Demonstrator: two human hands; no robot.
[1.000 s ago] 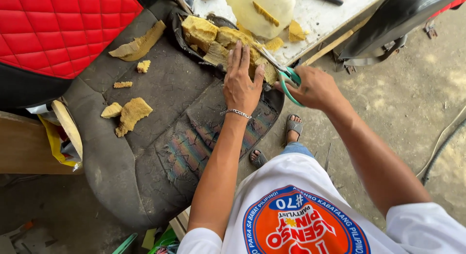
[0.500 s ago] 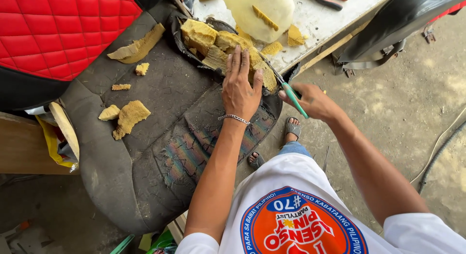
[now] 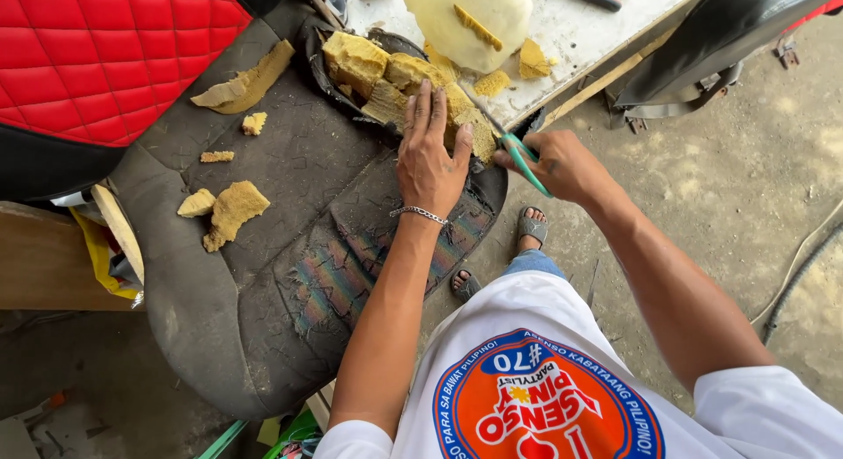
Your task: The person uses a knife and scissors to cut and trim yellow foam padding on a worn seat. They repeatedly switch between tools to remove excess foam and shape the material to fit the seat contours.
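From the head camera I look down on a worn dark grey seat cushion [image 3: 263, 275], its cover cracked and peeling, lying beside a red quilted seat back [image 3: 97, 55] at the upper left. A white worktable [image 3: 597, 38] sits past the cushion's far edge. Torn yellow foam chunks [image 3: 395, 82] are heaped at the cushion's far right corner, with 4 smaller foam scraps [image 3: 233, 209] scattered near its left edge. My left hand [image 3: 430, 156] lies flat with fingers spread, pressing on the foam heap and gripping nothing. My right hand [image 3: 562, 165] is closed around green-handled scissors [image 3: 514, 147], blades pointing into the foam at the cushion's right edge.
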